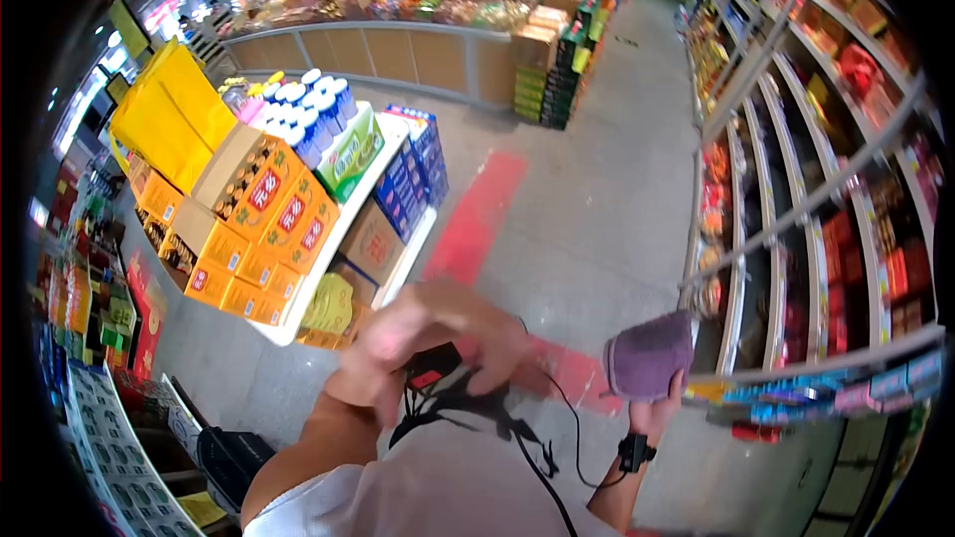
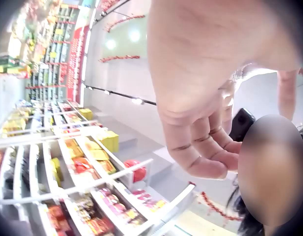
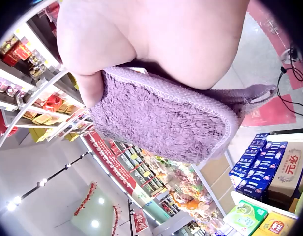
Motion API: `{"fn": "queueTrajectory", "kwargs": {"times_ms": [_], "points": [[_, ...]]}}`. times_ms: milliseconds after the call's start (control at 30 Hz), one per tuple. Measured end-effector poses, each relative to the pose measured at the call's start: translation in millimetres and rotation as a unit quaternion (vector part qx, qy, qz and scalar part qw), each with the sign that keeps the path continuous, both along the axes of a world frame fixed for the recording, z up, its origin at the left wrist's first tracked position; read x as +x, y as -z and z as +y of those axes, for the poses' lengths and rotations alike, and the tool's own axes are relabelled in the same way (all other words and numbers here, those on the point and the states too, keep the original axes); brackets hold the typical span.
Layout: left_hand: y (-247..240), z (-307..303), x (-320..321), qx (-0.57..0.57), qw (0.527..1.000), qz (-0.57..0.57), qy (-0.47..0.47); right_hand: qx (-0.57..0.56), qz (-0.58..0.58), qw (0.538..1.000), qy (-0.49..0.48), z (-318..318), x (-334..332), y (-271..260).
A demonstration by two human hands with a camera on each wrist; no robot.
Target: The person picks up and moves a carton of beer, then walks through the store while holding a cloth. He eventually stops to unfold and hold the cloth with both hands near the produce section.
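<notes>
A grey shop floor [image 1: 597, 199] runs between stocked shelves [image 1: 796, 199] at the right of the head view and a display of boxes [image 1: 269, 214] at the left. At the lower right, the right hand [image 1: 654, 410] grips a folded purple cloth [image 1: 647, 356]. The left hand [image 1: 438, 333], lower centre, is partly open, fingers loosely bent, with nothing visible in it.
</notes>
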State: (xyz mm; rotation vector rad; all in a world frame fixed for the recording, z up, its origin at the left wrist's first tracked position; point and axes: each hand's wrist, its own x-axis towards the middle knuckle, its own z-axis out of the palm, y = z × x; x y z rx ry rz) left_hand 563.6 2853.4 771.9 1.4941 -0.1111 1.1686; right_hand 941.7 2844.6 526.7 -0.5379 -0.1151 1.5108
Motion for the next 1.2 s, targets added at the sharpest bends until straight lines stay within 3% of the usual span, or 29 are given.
{"fn": "queueTrajectory", "kwargs": {"times_ms": [33,100,167,233,300,400,500,600,667,700,767,800,900,1033,1100,1200], "points": [[13,13,-1,-0.104,0.993,0.027,-0.047,-0.004,-0.009,1.000,-0.004,25,3,6],[36,71,-3,-0.133,0.979,0.120,-0.095,0.010,0.004,0.999,-0.042,75,6,13],[68,132,-4,-0.119,0.979,0.124,-0.114,0.009,-0.004,1.000,-0.028,134,13,31],[89,186,2,-0.191,0.969,0.113,-0.107,0.009,0.026,0.998,-0.048,195,18,38],[99,252,20,-0.202,0.964,0.135,-0.107,0.046,-0.025,0.998,-0.038,253,24,35],[71,354,57,-0.189,0.973,0.131,-0.017,-0.029,0.015,0.999,0.000,334,39,12],[17,451,107,-0.050,0.993,0.068,0.086,0.000,-0.014,1.000,-0.009,413,59,1],[-42,529,154,0.065,0.986,-0.028,0.151,-0.057,0.042,0.995,0.069,489,66,-12],[-63,583,182,0.064,0.967,-0.060,0.239,-0.063,0.022,0.995,0.068,537,80,-2],[-72,602,195,0.059,0.968,-0.060,0.238,-0.067,0.018,0.995,0.067,562,74,-20],[-83,644,219,0.019,0.929,-0.215,0.301,-0.075,0.012,0.995,0.060,613,101,10],[-79,674,231,0.017,0.930,-0.217,0.297,-0.076,0.009,0.996,0.055,644,107,16],[-83,777,271,0.160,0.902,-0.232,0.327,-0.075,0.004,0.996,0.038,733,137,20],[-107,884,283,0.074,0.913,-0.208,0.343,-0.061,0.010,0.998,0.009,867,152,15],[-111,955,286,0.116,0.922,-0.084,0.360,-0.059,0.010,0.998,0.001,927,157,5],[-112,1033,297,0.088,0.921,-0.115,0.361,-0.054,0.007,0.998,-0.012,1017,165,1]]}}
